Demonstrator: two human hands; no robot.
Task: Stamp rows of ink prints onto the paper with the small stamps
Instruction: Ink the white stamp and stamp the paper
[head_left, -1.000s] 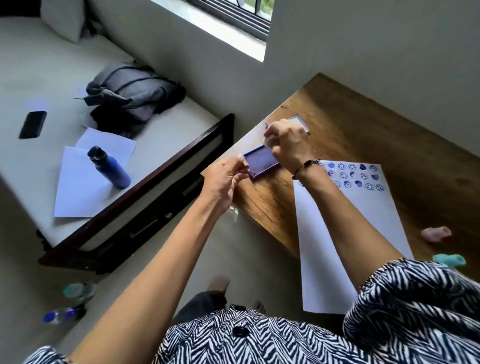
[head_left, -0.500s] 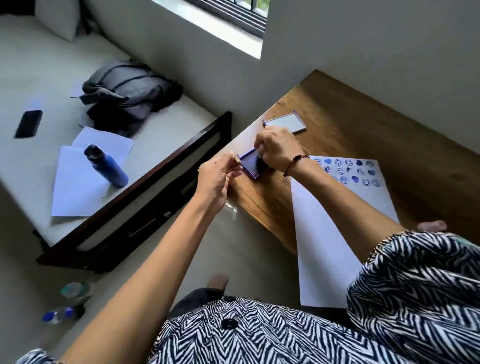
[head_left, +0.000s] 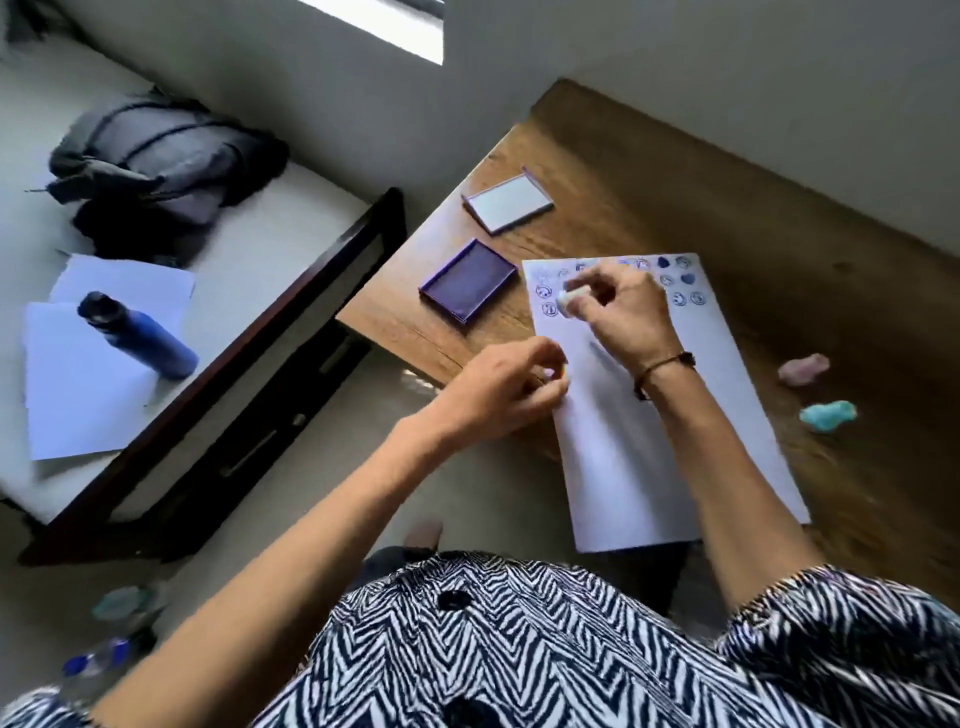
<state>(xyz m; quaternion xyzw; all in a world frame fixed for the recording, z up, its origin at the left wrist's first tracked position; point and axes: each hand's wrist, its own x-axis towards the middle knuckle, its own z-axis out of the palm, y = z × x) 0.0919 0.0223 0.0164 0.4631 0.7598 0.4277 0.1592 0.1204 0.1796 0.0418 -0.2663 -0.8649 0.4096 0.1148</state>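
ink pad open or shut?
Open. The ink pad lies on the table with its purple inked surface showing, and its lid lies apart beyond it, pale inside facing up.

The wooden worktop (head_left: 727, 218) stands against the wall, its grain running along its length. On it lies a white sheet of paper (head_left: 649, 467), overhanging the near edge, with rows of blue prints across its far end. Just beside the paper's far left corner sits an open purple ink pad (head_left: 470, 280), and a little beyond that its lid (head_left: 508, 203), inside up. To the right of the paper, apart from it, lie a pink stamp (head_left: 802, 370) and a turquoise stamp (head_left: 827, 415). The bed (head_left: 291, 244) to the left carries a grey bag (head_left: 156, 166), two white sheets (head_left: 78, 405) and a blue bottle (head_left: 137, 335) on them. Plastic bottles (head_left: 104, 654) lie on the floor (head_left: 291, 540).
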